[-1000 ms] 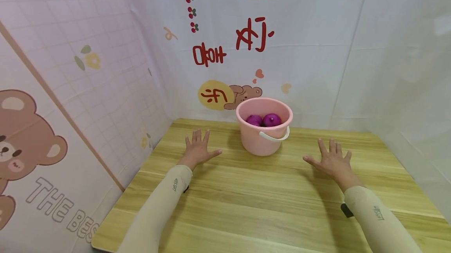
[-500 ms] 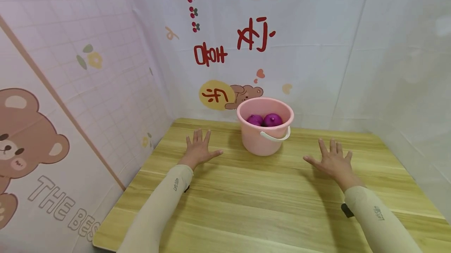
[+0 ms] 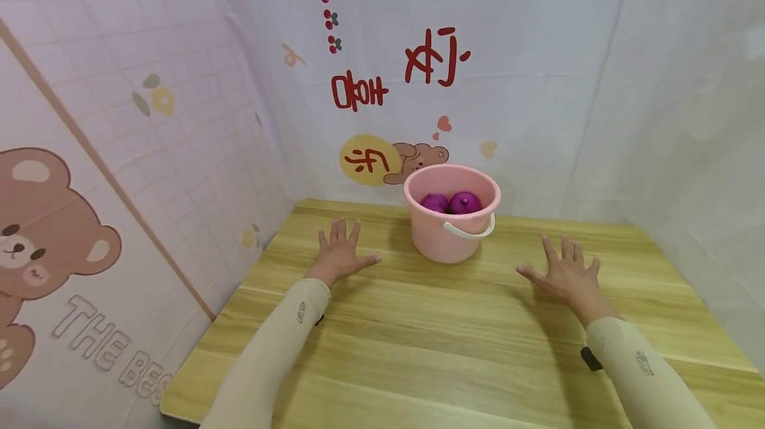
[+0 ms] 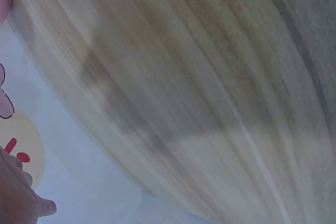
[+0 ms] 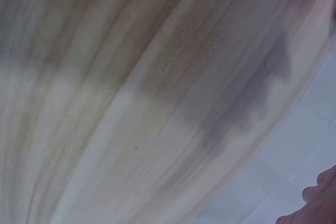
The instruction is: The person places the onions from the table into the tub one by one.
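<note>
A pink bucket with a white handle stands upright near the back of the wooden table. Inside it lie round purple things that look like onions, partly hidden by the bucket's wall. To the left of the bucket, my left hand has its fingers spread and holds nothing. My right hand is on the bucket's other side, fingers spread too, with its shadow falling on the table below. Each wrist view catches part of a hand at a lower corner, the left hand and the right hand.
The wooden table has a rounded front left corner. Behind it hangs a white wall cloth with red characters and cartoon prints. A second printed cloth with a bear runs along the left side.
The head view has shifted very slightly, so the whole scene sits a little further right. Both hands and the bucket keep their places.
</note>
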Action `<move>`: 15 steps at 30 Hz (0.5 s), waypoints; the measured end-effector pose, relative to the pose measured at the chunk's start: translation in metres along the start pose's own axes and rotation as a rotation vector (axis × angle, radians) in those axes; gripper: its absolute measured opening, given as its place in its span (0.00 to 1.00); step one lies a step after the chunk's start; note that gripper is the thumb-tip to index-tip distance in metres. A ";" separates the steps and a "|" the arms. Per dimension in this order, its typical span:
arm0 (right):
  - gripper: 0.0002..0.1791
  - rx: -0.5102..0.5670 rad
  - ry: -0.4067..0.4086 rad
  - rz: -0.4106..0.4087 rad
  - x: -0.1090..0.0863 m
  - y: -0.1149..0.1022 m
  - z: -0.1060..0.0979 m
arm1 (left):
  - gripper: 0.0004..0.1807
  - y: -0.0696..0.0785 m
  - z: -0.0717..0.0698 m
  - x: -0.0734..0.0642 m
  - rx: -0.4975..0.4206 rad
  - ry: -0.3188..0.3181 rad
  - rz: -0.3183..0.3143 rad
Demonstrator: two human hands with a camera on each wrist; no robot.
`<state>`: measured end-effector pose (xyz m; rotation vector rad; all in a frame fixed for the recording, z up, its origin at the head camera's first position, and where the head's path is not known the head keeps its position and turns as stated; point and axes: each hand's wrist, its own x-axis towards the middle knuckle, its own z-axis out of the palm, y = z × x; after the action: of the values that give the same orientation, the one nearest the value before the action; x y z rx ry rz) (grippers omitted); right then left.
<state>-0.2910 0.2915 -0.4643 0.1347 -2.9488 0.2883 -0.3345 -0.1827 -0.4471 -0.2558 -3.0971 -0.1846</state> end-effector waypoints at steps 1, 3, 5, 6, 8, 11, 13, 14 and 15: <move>0.56 0.001 -0.003 0.003 0.000 0.001 0.001 | 0.57 0.000 0.001 0.002 -0.002 -0.007 -0.002; 0.56 0.000 -0.001 0.009 0.001 0.004 0.002 | 0.57 0.002 0.003 0.004 -0.005 -0.011 0.000; 0.56 0.004 -0.005 0.012 0.001 0.006 0.003 | 0.56 0.004 0.004 0.006 -0.008 -0.013 -0.003; 0.56 0.004 -0.008 0.014 0.001 0.008 0.003 | 0.57 0.005 0.004 0.008 -0.009 -0.013 -0.005; 0.56 0.004 -0.018 0.018 0.001 0.009 0.004 | 0.57 0.010 0.003 0.012 -0.033 -0.005 0.000; 0.55 0.016 -0.027 0.009 0.004 0.006 0.004 | 0.56 0.026 -0.009 0.024 -0.207 0.020 -0.018; 0.52 0.063 -0.023 -0.002 0.009 -0.003 0.003 | 0.54 0.044 -0.022 0.037 -0.430 0.035 -0.033; 0.50 0.112 -0.018 -0.010 0.013 -0.010 0.001 | 0.53 0.054 -0.030 0.043 -0.546 0.033 -0.048; 0.48 0.178 -0.017 -0.016 0.017 -0.019 -0.002 | 0.51 0.064 -0.036 0.049 -0.661 0.020 -0.066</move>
<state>-0.3059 0.2722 -0.4561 0.1851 -2.9334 0.5504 -0.3716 -0.1166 -0.4017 -0.1553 -2.9116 -1.1979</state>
